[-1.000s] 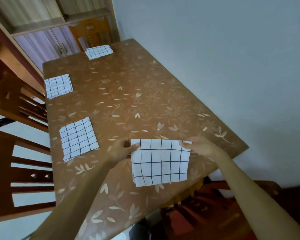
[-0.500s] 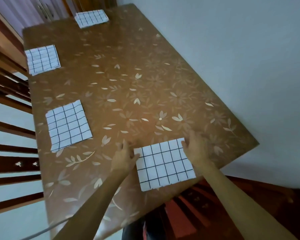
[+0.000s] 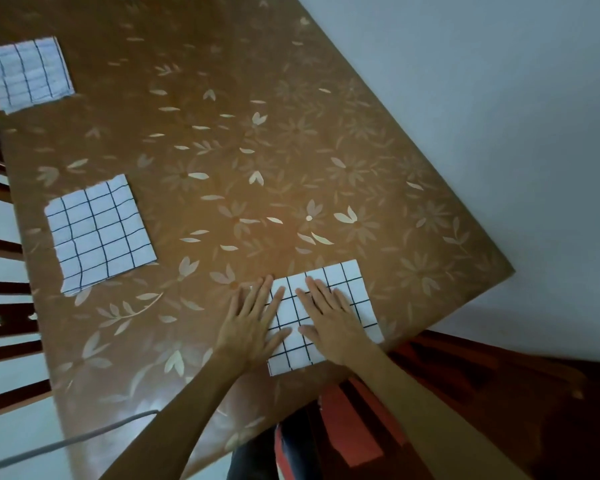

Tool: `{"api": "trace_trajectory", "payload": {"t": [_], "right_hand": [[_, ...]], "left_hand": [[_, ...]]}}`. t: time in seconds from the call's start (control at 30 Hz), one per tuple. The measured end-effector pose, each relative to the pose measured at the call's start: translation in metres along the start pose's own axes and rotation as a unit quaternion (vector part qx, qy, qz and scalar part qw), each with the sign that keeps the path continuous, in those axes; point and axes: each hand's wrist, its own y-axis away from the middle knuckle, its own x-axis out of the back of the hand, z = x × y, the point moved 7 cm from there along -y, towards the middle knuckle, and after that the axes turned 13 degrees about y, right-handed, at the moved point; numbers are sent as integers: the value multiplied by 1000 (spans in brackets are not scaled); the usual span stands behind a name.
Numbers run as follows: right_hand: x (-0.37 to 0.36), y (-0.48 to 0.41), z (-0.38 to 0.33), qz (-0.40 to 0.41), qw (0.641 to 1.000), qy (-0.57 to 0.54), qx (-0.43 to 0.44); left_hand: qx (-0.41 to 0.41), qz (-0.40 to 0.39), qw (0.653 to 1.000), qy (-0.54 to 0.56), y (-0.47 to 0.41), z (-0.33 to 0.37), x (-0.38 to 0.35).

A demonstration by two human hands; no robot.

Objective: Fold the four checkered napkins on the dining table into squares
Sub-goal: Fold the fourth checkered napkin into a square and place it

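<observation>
you have both hands laid flat on the nearest napkin (image 3: 329,308), which sits at the near end of the dining table (image 3: 243,161), close to its edge. your left hand (image 3: 252,325) rests palm down with the fingers spread; it straddles the napkin's left border, so part of it lies on cloth and part on bare table. your right hand (image 3: 329,323) lies wholly on the cloth, fingers pointing away from you. neither hand grips anything: both are open and pressing, not pinching. that makes sense as a smoothing hold, flat palms spreading pressure over the layers so the creases set and the stack does not spring back up.

the cloth under you already reads as a compact rectangle close to a square, its grid lines running straight, so the fold here looks done or nearly done. what remains is probably only to check that the edges line up.

the middle napkin (image 3: 99,233) lies to your left near the table's long side, folded but with a slightly ragged, wavy lower edge. the far napkin (image 3: 28,74) sits further along the same side, also folded. they are spaced well apart, like place settings. a fourth one is not clearly in view, so you cannot confirm it from here.
</observation>
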Motion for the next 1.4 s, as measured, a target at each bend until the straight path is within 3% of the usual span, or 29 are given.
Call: {"api": "trace_trajectory", "payload": {"t": [0.23,0.37,0.57,0.9,1.2,1.4], "right_hand": [[3,7,70,-21,992,-53,-113],[22,3,93,22,972,-151,-179],[32,-3,105,33,963,-168,-206],[16,21,101,27,969,-151,-194],[16,48,36,78,990,-73,-93],[12,55,94,53,929,-139,-337]], "left_hand": [[24,20,999,17,3,-2,11],[47,94,993,45,-13,4,34],[120,37,989,83,-18,7,29],[96,45,987,122,5,32,20],[122,59,989,64,32,53,11],[187,86,975,82,51,41,3]]}}
